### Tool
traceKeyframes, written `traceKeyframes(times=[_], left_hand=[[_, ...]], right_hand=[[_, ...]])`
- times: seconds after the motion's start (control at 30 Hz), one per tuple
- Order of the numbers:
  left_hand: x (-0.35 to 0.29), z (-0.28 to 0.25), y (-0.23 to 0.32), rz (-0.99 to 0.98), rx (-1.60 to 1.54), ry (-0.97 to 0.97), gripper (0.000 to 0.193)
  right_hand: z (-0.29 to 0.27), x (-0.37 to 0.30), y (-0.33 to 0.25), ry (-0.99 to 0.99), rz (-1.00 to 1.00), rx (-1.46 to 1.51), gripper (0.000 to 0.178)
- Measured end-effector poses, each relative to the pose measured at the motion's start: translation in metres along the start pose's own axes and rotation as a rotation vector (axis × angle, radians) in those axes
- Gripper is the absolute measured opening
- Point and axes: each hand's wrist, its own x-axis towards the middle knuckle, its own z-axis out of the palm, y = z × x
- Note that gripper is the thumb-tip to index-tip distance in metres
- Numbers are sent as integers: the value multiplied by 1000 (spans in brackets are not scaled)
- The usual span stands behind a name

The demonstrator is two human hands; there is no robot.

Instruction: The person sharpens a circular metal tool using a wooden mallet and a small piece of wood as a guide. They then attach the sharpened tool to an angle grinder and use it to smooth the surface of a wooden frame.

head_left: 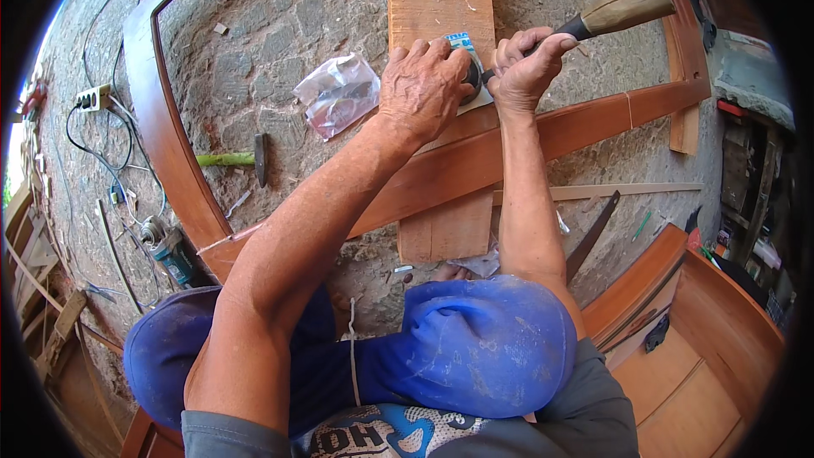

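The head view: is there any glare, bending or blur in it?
In the head view, a pale sheen whitens the frame at upper left; the plastic bag glints; edges seem to bow toward the dark round rim; the left hand and right hand look fairly sharp.

The person (288, 246) over there wears a wide fisheye camera on the head, looking steeply down from close above, past the blue knees (500, 348), toward the left hand (424, 85), right hand (527, 68) and floor (280, 42).
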Motion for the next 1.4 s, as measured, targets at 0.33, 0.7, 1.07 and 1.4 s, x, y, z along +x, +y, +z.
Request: traceKeyframes(times=[0.33,0.7,1.07,1.4], left_hand=[[9,-8,-9,26,-93,-152,36],[37,7,-10,-38,-48,101,28],[40,6,-14,-38,-13,70,29],[42,5,-15,-19,-2,47,31]], right_hand=[[3,0,4,-34,-41,-46,68],[24,52,7,-6,35,16,67],[20,50,10,-52,-1,4,71],[20,46,7,12,17,11,73]])
